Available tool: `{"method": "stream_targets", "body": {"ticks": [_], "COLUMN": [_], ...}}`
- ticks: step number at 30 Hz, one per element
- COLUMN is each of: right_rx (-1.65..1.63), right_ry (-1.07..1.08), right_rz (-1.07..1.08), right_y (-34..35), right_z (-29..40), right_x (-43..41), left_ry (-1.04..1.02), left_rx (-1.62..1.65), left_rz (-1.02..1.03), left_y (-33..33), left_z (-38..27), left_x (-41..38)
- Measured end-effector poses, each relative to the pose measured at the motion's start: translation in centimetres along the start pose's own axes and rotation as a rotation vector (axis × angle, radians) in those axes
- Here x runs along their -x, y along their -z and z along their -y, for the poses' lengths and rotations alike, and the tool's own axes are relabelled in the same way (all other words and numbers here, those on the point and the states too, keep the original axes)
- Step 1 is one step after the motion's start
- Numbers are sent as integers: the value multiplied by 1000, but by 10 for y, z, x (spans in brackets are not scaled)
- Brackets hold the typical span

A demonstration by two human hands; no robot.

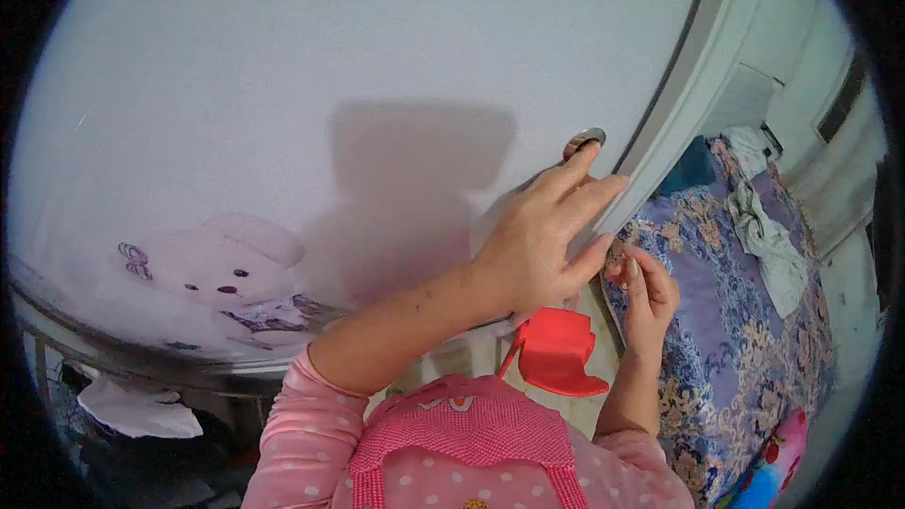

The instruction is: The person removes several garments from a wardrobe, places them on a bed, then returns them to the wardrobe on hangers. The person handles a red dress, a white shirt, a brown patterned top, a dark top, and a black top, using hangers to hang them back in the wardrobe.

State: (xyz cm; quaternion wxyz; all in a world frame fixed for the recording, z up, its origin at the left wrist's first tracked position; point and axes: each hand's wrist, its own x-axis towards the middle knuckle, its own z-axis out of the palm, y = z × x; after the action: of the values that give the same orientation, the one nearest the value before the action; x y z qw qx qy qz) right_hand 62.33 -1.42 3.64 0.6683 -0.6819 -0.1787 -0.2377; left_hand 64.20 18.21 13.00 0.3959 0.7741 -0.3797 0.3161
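A large white panel [424, 28] with a printed cartoon bear fills much of the view, my shadow falling across it. My left hand [544, 233] reaches over its surface, fingers apart, with one fingertip at a round metal recessed pull [585, 143] near the panel's right edge. Beside the pale frame [654, 134], lower right of the left hand, is my right hand [647, 290]. Its fingers are curled and the thumb is close to them; whether something small is between them cannot be seen.
A red plastic object [558, 353], possibly a dustpan, is low behind my hands. To the right stands a bed with a patterned purple cover [714, 283] and a pale crumpled cloth [767, 247] on it. White fabric [138, 406] lies at the lower left, among dark things.
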Motion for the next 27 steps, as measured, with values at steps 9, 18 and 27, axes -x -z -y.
{"method": "stream_targets", "body": {"ticks": [9, 18, 27], "right_rx": [-67, -71, -93], "right_ry": [56, 66, 125], "right_rz": [-78, -100, 115], "right_y": [-18, -55, -161], "right_z": [-29, -36, 10], "right_x": [6, -10, 40], "left_ry": [-22, 31, 600], "left_rx": [-60, -77, -298], "left_rz": [-53, 65, -107], "left_y": [-26, 29, 166], "left_z": [-27, -7, -45], "left_x": [8, 70, 203]}}
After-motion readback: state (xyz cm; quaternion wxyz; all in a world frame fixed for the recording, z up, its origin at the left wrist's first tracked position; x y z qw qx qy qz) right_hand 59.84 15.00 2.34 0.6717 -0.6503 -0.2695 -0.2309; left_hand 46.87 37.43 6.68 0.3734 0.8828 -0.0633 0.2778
